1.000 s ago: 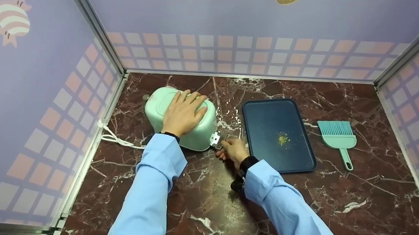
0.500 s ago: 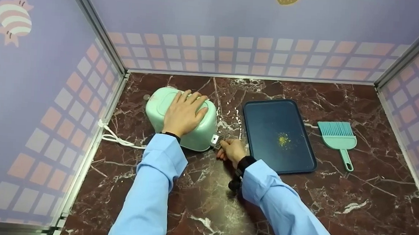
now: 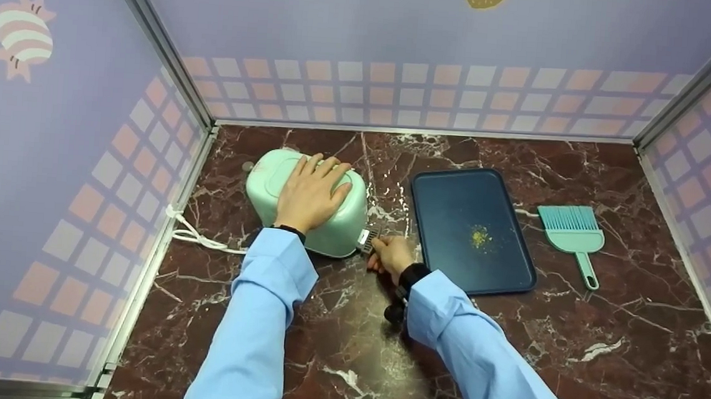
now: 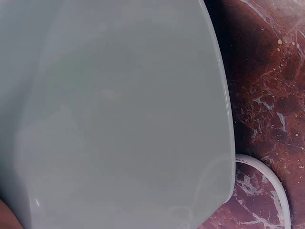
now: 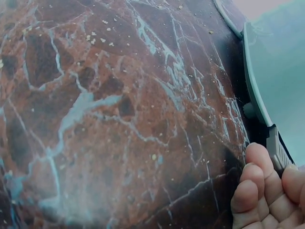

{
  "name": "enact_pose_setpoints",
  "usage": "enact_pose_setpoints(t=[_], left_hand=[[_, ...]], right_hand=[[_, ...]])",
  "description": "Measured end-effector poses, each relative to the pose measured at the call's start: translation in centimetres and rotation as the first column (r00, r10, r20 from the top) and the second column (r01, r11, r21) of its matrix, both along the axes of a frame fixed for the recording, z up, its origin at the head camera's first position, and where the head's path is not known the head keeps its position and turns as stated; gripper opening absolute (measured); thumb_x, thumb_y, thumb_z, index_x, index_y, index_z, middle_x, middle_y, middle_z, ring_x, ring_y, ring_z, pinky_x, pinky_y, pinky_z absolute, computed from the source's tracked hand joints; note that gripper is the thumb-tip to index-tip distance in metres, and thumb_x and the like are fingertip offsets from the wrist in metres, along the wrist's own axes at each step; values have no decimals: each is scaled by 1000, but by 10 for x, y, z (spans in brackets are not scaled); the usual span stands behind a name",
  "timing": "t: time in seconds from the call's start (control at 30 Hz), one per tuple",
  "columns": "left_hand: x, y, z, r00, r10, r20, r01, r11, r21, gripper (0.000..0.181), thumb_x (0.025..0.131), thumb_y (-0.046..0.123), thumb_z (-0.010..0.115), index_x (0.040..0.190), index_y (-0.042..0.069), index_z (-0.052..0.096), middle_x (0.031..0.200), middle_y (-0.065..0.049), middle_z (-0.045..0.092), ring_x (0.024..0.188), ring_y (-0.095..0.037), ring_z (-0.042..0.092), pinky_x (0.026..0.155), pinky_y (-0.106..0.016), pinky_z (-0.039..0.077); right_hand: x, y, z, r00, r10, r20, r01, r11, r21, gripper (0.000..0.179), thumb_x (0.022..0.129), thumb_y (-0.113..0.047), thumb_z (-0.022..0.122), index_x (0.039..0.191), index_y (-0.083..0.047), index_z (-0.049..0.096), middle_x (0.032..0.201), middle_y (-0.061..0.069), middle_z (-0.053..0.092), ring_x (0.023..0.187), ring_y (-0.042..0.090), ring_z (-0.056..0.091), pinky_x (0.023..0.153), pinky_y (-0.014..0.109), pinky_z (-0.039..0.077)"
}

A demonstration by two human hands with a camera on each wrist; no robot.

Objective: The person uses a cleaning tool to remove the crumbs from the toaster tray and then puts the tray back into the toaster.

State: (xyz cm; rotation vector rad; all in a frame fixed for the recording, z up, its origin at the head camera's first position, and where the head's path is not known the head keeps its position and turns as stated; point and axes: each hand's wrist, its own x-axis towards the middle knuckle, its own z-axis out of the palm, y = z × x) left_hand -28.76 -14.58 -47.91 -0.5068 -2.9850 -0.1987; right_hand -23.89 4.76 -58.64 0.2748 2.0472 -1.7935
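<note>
A mint-green appliance that looks like a toaster (image 3: pixel 328 238) lies on its side at the left of the tabletop. My left hand (image 3: pixel 310 193) rests flat on its upward face, fingers spread. At the lower right corner a slotted grey crumb tray (image 3: pixel 367 240) juts out, and my right hand (image 3: pixel 391 255) pinches its end between thumb and fingers. In the right wrist view, curled fingers (image 5: pixel 257 183) meet the tray's edge beside the toaster's rim. The left wrist view is mostly the toaster's smooth wall (image 4: pixel 128 114); how deep the crumb tray sits inside is hidden.
A dark blue tray (image 3: pixel 455 200) with yellowish crumbs (image 3: pixel 480 237) lies right of my hand. Beyond it lies a green dustpan-shaped brush (image 3: pixel 572 230). A bundled white cord (image 3: pixel 199 238) runs left of the toaster. Pale crumbs dot the marbled tabletop (image 5: pixel 109 143); patterned walls stand around it.
My right hand has shifted slightly left toward the toaster, and less of the crumb tray shows outside it. The left hand has stayed in place on the toaster.
</note>
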Motion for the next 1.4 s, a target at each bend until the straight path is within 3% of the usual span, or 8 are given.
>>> enact_pose_setpoints(t=[0.1, 0.2, 0.33, 0.67, 1.4], left_hand=[[0, 0, 0, 1000, -1, -1, 1, 1000, 0, 56, 109, 55, 26, 156, 30, 42, 158, -1, 44, 153, -29, 26, 129, -44, 3], [1, 1, 0, 1000, -7, -3, 7, 1000, 14, 56, 109, 56, 26, 156, 30, 44, 158, -2, 45, 153, -29, 26, 129, -44, 4], [1, 1, 0, 1000, -7, -13, 8, 1000, 23, 55, 110, 55, 27, 155, 30, 45, 157, -2, 46, 153, -29, 27, 129, -44, 4], [1, -1, 0, 1000, -11, -13, 11, 1000, 4, 56, 109, 55, 26, 155, 28, 45, 157, -3, 45, 153, -30, 27, 129, -46, 6], [1, -1, 1, 1000, -12, -25, 13, 1000, 13, 54, 110, 54, 28, 155, 29, 46, 156, -3, 46, 152, -30, 28, 129, -45, 5]], right_hand=[[-3, -2, -2, 1000, 20, 5, -20, 999, 42, 28, 109, -10, 50, 111, 12, 65, 51, 4, 57, 41, 10, 48, 38, 20, 36], [-5, -4, -2, 997, 70, -23, -66, 986, 151, 32, 109, -14, 50, 96, 10, 67, 50, 3, 58, 41, 11, 48, 38, 21, 35], [-8, -6, -1, 994, 104, -34, -93, 969, 229, 35, 109, -17, 51, 90, 8, 68, 51, 4, 59, 41, 12, 47, 39, 21, 35], [-9, -10, 0, 997, 79, -2, -77, 979, 187, 38, 110, -16, 50, 89, 9, 69, 50, 7, 57, 37, 13, 42, 36, 23, 31], [-10, -12, 1, 997, 77, -13, -72, 966, 249, 42, 110, -23, 50, 82, 3, 66, 46, 2, 53, 37, 12, 42, 37, 23, 32]])
